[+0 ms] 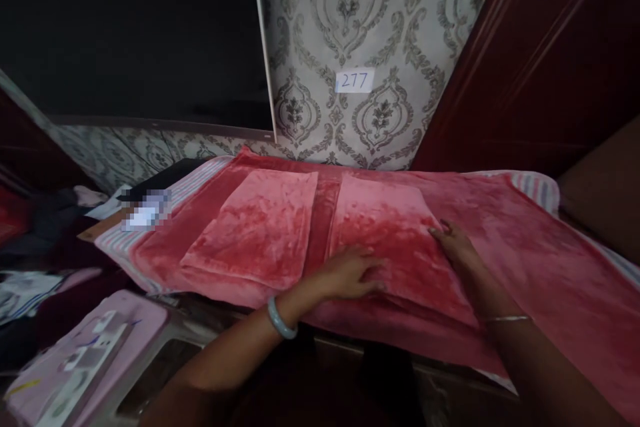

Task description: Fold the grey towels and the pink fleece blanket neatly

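Two folded red plush cloths lie flat side by side on a larger red plush blanket that covers the table. My left hand (pixel 354 271), with a bangle on its wrist, rests palm down on the near left part of the right folded cloth (pixel 385 227), its fingers stretched out. At the far right edge of that same cloth is my right hand (pixel 453 240), wearing a thin bracelet; its thumb and fingers are apart at the edge. The left folded cloth (pixel 260 227) lies untouched. Beneath both is the red blanket (pixel 505 233).
A striped cloth (pixel 537 190) shows from under the blanket's edges. Behind the table, a large dark screen (pixel 135 33) hangs on patterned wallpaper with a paper label (pixel 355 80) reading 277. At lower left stands a pink-topped stool or case (pixel 145 320), with clothes (pixel 30 293) beyond.
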The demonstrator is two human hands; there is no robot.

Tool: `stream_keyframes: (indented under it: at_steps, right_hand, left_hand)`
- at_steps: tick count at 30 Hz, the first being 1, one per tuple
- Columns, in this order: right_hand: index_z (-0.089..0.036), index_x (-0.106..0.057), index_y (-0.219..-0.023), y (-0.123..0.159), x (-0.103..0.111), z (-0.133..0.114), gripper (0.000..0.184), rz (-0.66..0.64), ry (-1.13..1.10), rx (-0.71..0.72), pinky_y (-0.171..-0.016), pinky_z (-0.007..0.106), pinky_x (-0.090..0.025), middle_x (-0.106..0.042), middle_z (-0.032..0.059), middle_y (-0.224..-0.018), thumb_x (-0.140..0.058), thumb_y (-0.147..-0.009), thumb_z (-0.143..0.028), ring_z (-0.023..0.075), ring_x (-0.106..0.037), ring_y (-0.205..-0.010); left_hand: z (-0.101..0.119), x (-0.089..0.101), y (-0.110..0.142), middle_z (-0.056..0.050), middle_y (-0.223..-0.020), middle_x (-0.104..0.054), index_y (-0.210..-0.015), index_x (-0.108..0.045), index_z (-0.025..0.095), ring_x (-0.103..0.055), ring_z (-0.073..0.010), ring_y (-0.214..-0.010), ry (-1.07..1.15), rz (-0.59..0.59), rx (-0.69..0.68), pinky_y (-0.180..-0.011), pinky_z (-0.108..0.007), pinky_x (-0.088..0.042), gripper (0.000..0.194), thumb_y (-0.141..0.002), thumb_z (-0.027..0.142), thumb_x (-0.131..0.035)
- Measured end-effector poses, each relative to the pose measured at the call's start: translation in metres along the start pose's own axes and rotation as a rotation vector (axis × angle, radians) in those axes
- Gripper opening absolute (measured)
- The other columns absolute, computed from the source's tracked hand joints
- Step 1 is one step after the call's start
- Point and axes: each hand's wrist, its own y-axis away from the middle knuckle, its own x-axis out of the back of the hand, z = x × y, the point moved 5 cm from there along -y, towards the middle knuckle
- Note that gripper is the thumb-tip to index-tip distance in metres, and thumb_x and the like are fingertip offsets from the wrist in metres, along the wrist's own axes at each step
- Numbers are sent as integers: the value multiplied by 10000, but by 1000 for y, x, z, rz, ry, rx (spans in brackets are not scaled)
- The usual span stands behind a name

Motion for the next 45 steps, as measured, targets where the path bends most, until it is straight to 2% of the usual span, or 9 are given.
stream_keyframes:
  at_steps: [3, 6, 12, 18, 24, 34, 38, 41, 45]
  right_hand:
    - [-141, -608, -1374, 10, -17, -31, 606, 93, 406, 312, -1189, 560, -358, -587, 202, -1444, -678, -796, -311, 361, -506, -1389]
    - [-168, -558, -1469, 43, -67, -51, 616, -118, 582, 580, -1218, 548, -316, -504, 170, -1541, -619, -892, -377, 339, -434, -1452]
    - [-276, -522, -1514, 104, -129, -41, 530, -263, 851, 673, -1180, 633, -302, -401, 101, -1627, -471, -1017, -450, 356, -341, -1504]
    - [-257, -548, -1498, 110, -120, -43, 516, -243, 778, 653, -1186, 591, -308, -467, 112, -1583, -431, -1037, -455, 336, -374, -1485]
    - [-262, -528, -1519, 168, -128, -62, 639, -470, 640, 793, -1216, 551, -291, -430, 99, -1610, -595, -947, -540, 324, -374, -1483]
    - [-197, -722, -1223, 167, -130, -66, 427, -413, 262, 648, -1038, 487, -475, -712, 112, -1260, -473, -999, -460, 292, -621, -1200]
    - [-166, -686, -842, 150, -86, -89, 509, -65, -19, 370, -637, 313, -497, -635, 17, -708, -477, -983, -608, 188, -578, -677]
    - [-166, -685, -905, 144, -66, -114, 479, 187, -33, 430, -658, 313, -495, -580, -1, -680, -467, -1004, -580, 175, -544, -665]
    - [-198, -715, -1189, 153, -115, -115, 405, -152, 244, 686, -942, 430, -536, -730, 93, -991, -451, -1015, -452, 256, -663, -1006]
  left_hand:
    - [-27, 38, -2, -109, -1287, -708, -1240, -700, 213, -626, -264, -1236, 122, 174, 102, -1095, -419, -454, 340, -993, 319, -492]
    - [-72, 61, -12, -118, -1175, -737, -1096, -726, 160, -652, -266, -1130, 152, 281, 377, -1039, -392, -477, 253, -935, 232, -544]
    - [-120, 60, -29, 5, -627, -583, -709, -613, 166, -572, -171, -673, 238, 261, 522, -706, -289, -497, 150, -841, 224, -656]
    - [-124, 38, -11, 35, -626, -559, -1066, -631, 120, -529, -121, -505, 508, 163, 546, -505, -230, -435, 253, -944, 256, -456]
    - [-133, 32, -4, 58, -700, -575, -1407, -489, 83, -483, -79, -491, 872, 157, 466, -486, -201, -415, 690, -759, 236, -667]
    - [-122, 22, -11, 54, -666, -567, -859, -610, 153, -501, -85, -554, 881, 138, 461, -485, -180, -376, 310, -617, 222, -791]
    - [-98, 13, -1, 34, -690, -636, -828, -632, 150, -584, -111, -595, 1101, 98, 456, -549, -199, -466, 309, -578, 201, -806]
    - [-81, 9, 13, -5, -746, -697, -889, -672, 148, -639, -139, -626, 1256, 101, 475, -613, -241, -537, 319, -590, 196, -774]
    - [-75, 7, 30, -23, -786, -717, -973, -683, 154, -639, -133, -588, 1300, 129, 541, -544, -225, -527, 375, -606, 189, -754]
